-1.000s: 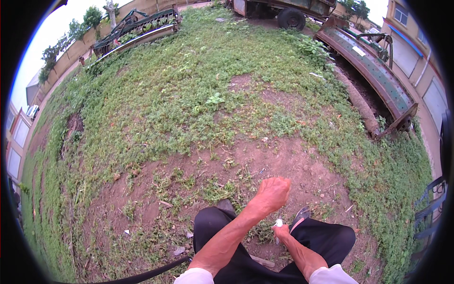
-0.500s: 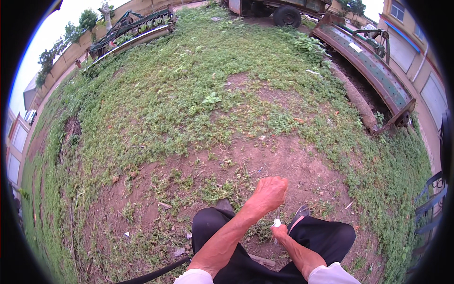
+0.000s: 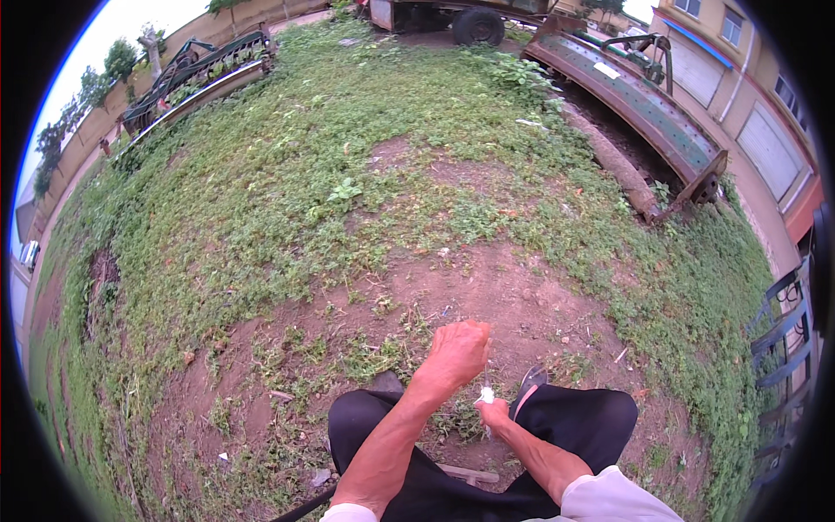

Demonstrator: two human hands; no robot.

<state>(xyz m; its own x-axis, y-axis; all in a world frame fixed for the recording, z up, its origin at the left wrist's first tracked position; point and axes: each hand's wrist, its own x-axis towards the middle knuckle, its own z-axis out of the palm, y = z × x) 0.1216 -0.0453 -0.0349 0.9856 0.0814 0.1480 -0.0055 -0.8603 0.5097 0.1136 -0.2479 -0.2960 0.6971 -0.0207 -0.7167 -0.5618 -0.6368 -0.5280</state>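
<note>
White piece point(image 3: 486, 395), one: held in your right hand point(image 3: 495, 415), showing at the thumb side, between your knees and to the left of your right shoe point(image 3: 534, 378). Left hand point(image 3: 458, 346), one: curled over just beyond it, back toward you, fingers hidden; you cannot tell whether it grips anything. Something thin point(image 3: 487, 378), one: between the white piece and your left hand, too small to identify. Work in hand, by judgement: under way; done, your right hand has its hold; left, the white piece is neither set down nor let go, and how much more remains cannot be told. Further stock: your shoes, two, the left one point(image 3: 389, 381) partly hidden; wood strip point(image 3: 470, 474), one, on the ground beneath you; farm machines, two, one far left point(image 3: 196, 83), one far right point(image 3: 639, 109); cart point(image 3: 383, 13), one, with one wheel point(image 3: 477, 28) plainly visible; blue frame point(image 3: 783, 348), one, at your right.
</note>
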